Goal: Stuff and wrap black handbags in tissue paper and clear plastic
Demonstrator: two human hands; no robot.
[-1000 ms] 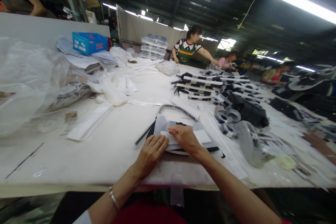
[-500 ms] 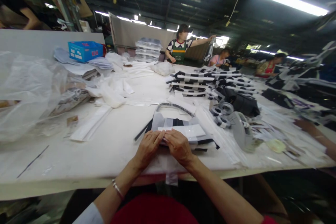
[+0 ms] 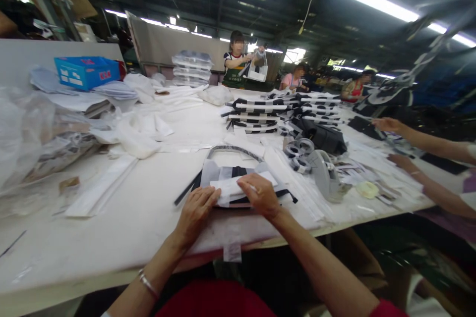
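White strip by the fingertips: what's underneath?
Beneath the white strip lies a bag, its looped handle and dark band showing beyond. What the strip and right hand cover can't be seen.

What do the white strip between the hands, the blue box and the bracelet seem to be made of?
White strip: perhaps paper or thin foam, matte; it looks flat and plain, but blur leaves this open.
Blue box: probably cardboard, smooth and printed, going by its flat panels and red lettering.
Bracelet: likely metal, polished, given its silvery shine.
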